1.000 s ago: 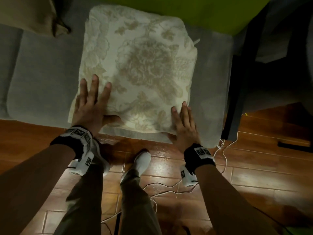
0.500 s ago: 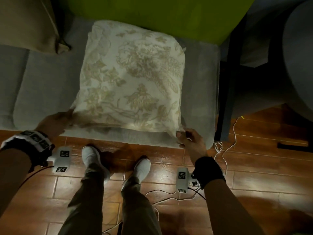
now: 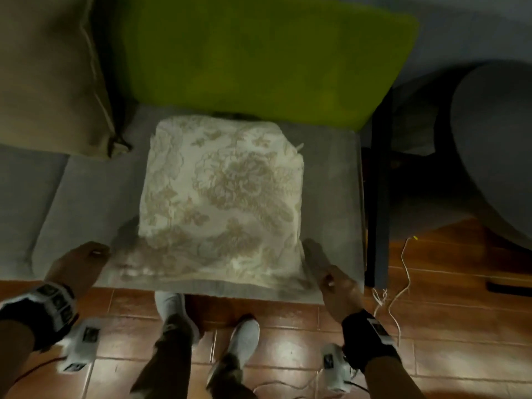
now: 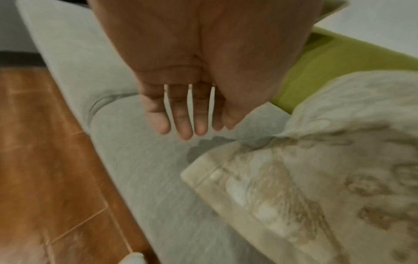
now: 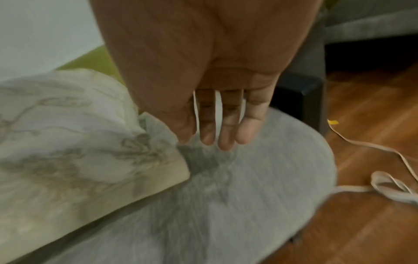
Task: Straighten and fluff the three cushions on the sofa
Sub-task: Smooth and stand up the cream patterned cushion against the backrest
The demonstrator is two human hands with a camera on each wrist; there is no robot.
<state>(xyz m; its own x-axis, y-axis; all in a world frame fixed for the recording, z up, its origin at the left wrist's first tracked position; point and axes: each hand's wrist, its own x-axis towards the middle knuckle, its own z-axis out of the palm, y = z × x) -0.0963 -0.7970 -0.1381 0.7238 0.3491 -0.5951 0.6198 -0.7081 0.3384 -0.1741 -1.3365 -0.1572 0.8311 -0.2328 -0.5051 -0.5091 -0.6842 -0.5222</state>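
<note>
A cream floral cushion [image 3: 221, 197] lies flat on the grey sofa seat [image 3: 86, 197]. Behind it a green cushion [image 3: 259, 59] leans on the backrest, and a tan cushion [image 3: 49, 73] stands at the left. My left hand [image 3: 80, 260] hovers just left of the floral cushion's front left corner. The left wrist view shows its fingers [image 4: 181, 116] straight and apart from the cushion [image 4: 316, 169]. My right hand [image 3: 334, 277] hangs beside the front right corner. In the right wrist view its fingers [image 5: 221, 121] are straight above the seat [image 5: 248, 187], clear of the cushion [image 5: 68, 134].
A dark sofa frame post [image 3: 380, 197] stands right of the seat, with a grey rounded seat [image 3: 495, 154] beyond it. A white cable [image 3: 403, 283] trails over the brown tiled floor. My feet [image 3: 172, 306] stand against the sofa's front edge.
A second ago both palms pressed on the cushion; then the hands gripped its front corners and lifted them. Now both hands have let go and the cushion lies on the seat.
</note>
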